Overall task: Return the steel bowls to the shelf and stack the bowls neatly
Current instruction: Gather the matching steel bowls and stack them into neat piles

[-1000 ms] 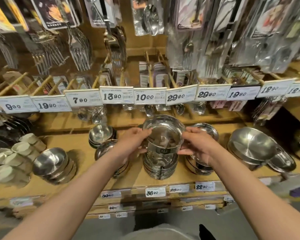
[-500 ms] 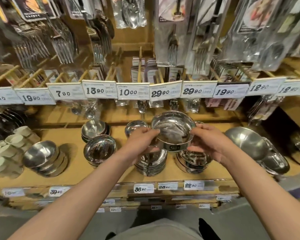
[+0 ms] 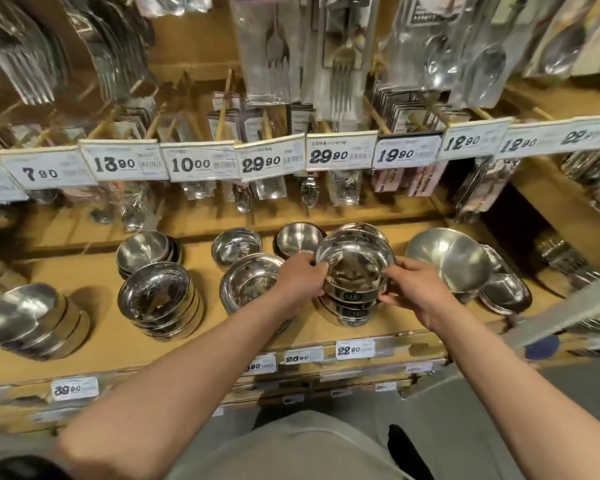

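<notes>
A straight-sided steel bowl point(image 3: 355, 271) with a dark label on its wall is held by both hands. My left hand point(image 3: 300, 277) grips its left rim and my right hand point(image 3: 413, 289) its right rim. It sits on or just over a stack of matching bowls point(image 3: 347, 311) on the wooden shelf point(image 3: 101, 341); I cannot tell if it rests fully. To its left stands a stack of shallow steel bowls point(image 3: 250, 284).
More steel bowl stacks stand on the shelf: tilted ones at the left point(image 3: 156, 299), far left point(image 3: 32, 323) and behind point(image 3: 236, 245). Large bowls point(image 3: 451, 261) lean at the right. Price tags point(image 3: 201, 164) and hanging packed cutlery point(image 3: 340, 64) are overhead.
Both hands carried the bowl to the right, from over the shallow stack to the stack of matching bowls, and lowered it. My view shifted right too.
</notes>
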